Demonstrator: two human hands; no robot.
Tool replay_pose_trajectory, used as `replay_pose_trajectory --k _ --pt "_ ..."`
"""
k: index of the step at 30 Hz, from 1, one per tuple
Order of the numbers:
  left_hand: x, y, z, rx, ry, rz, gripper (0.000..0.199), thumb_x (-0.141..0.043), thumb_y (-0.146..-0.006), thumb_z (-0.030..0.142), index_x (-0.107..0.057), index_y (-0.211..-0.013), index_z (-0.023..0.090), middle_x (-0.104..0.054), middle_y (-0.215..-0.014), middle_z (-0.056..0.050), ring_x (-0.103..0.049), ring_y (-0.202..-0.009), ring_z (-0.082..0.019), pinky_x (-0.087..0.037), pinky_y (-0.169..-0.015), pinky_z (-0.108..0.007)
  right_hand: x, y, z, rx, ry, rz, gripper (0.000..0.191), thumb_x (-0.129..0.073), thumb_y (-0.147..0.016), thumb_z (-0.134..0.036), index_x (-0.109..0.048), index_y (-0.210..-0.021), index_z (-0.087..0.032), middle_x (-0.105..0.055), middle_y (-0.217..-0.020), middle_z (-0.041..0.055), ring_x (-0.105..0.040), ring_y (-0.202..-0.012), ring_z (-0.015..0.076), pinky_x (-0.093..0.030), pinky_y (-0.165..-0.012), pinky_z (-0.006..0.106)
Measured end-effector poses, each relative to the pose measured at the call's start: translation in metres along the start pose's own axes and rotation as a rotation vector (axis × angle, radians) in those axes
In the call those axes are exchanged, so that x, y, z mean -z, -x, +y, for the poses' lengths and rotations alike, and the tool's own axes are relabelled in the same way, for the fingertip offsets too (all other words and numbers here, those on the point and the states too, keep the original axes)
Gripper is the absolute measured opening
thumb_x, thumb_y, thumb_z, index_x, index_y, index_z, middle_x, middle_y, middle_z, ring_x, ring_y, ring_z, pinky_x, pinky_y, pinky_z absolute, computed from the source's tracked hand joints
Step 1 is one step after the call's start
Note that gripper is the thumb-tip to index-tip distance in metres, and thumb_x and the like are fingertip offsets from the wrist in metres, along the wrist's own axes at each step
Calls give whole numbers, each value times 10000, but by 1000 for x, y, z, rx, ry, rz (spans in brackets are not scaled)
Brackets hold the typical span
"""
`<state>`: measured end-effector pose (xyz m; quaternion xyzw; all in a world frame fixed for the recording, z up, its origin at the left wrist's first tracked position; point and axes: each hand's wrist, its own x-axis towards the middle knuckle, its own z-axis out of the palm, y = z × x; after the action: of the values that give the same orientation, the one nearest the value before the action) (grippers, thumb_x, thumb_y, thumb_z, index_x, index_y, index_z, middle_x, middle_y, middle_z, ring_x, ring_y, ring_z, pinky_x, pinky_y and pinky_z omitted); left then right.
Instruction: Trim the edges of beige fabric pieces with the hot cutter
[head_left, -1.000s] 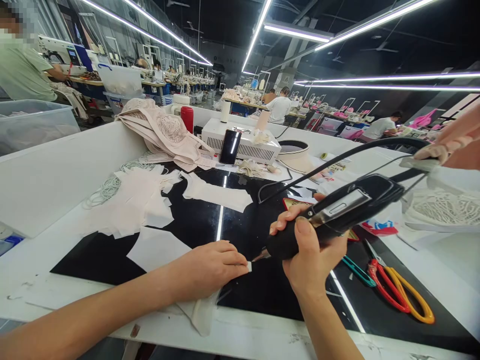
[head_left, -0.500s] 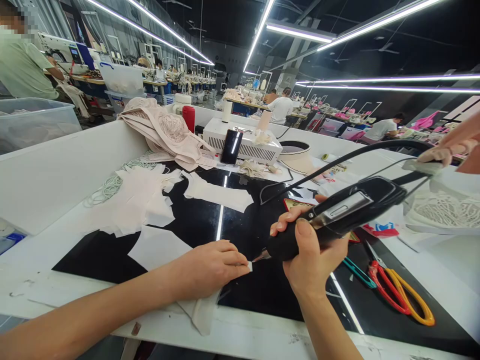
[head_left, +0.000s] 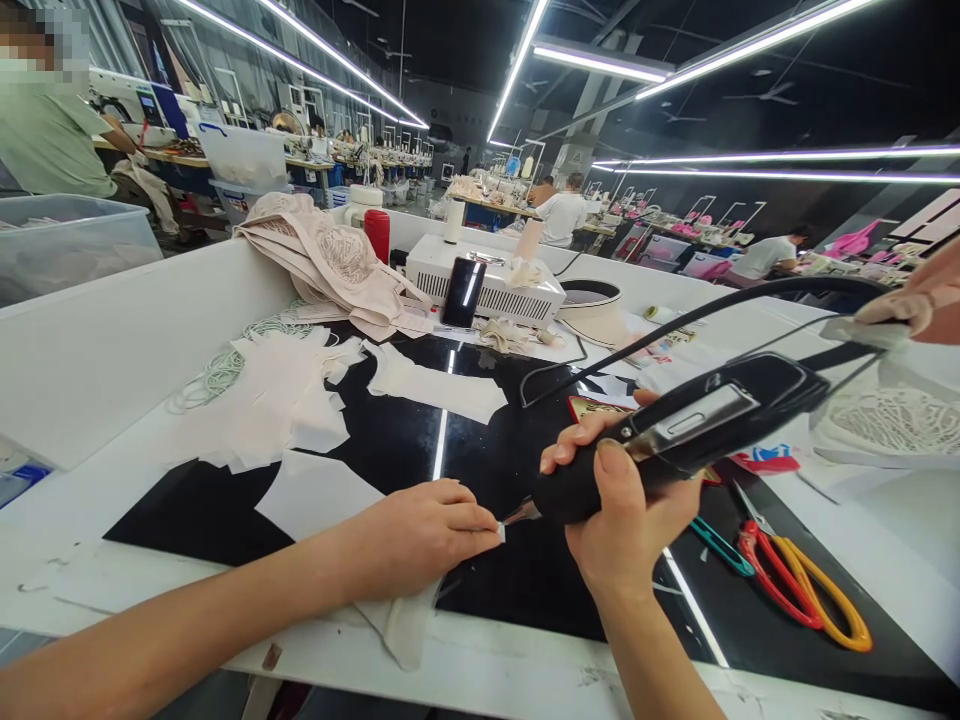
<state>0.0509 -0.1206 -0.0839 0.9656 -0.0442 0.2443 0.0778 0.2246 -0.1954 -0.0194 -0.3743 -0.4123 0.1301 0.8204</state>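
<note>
Pale fabric sits low over the front of the black board, one corner poking from the pinched fingers of the left hand. Right hand wraps firmly around a black handheld tool, metal tip right at that corner! Mid-work, I'd judge; loose white pieces lie left, done or waiting, can't tell. Scissors rest off right; only the black cable, arching behind the tool, might snag.

tool: smooth plastic, shiny metal tip | board: glossy, smooth | cloth: matt
</note>
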Motion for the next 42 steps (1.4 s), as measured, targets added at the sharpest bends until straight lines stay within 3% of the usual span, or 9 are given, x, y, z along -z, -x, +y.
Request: replay_pose_trajectory --k 29,37,42 --pt "2 0 -1 -7 4 -22 320 -513 -1043 59 -678 -1306 136 -759 -1260 -70 -671 -1092 -201 -537 -1058 -327 3 10 -8 -12 6 -14 325 -799 -877 -238 -583 -1118 -269 -680 -821 -45 -641 -595 130 -588 -519 283" --pt "10 3 2 38 -9 -31 180 -579 -995 17 -702 -1065 128 -740 -1055 -75 -668 -972 -195 -584 -936 -305 6 11 -11 12 28 -11 298 -823 -865 -248 -575 -1029 -248 -687 -820 -42 -643 -591 126 -590 -510 282" --pt "14 11 6 49 -39 -42 176 -594 -989 1 -700 -1061 121 -723 -1048 -78 -659 -963 -195 -584 -962 -328 8 14 -15 3 46 -10 295 -823 -867 -234 -574 -1025 -249 -697 -828 -39 -653 -603 133 -600 -518 292"
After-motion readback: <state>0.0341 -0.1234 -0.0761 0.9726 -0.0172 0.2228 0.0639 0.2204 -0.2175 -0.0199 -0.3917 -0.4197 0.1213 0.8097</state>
